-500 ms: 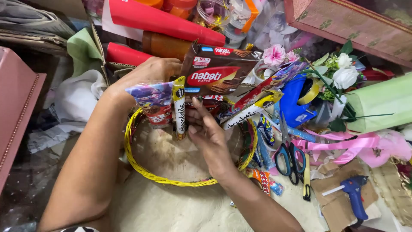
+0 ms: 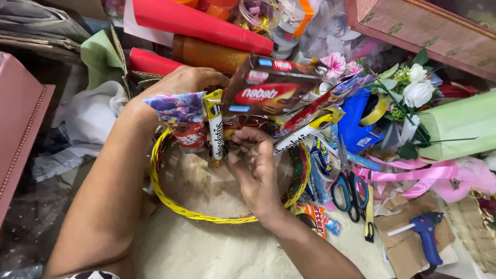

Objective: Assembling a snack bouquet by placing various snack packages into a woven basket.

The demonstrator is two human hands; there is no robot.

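Note:
A round yellow wicker basket [image 2: 170,199] sits in the middle, with snack packets standing up along its far side. My left hand [image 2: 178,82] reaches behind the packets and props up a dark brown biscuit box [image 2: 268,85]. My right hand [image 2: 256,165] is over the basket, its fingers pinching the bottom ends of the packets beside a white and yellow stick packet [image 2: 214,126]. A purple and red wrapper [image 2: 181,116] lies against my left wrist. More long wrappers [image 2: 323,103] fan out to the right.
Blue-handled scissors [image 2: 349,188] and a blue glue gun [image 2: 426,235] lie at the right on cardboard. Pink ribbon [image 2: 413,175], artificial flowers [image 2: 416,93], a green paper roll [image 2: 457,126], red paper rolls [image 2: 201,23] and a pink box [image 2: 18,121] crowd around.
The biscuit box has tilted up a little and my right hand's fingers have shifted at the packets' base. Both arms otherwise stay where they were.

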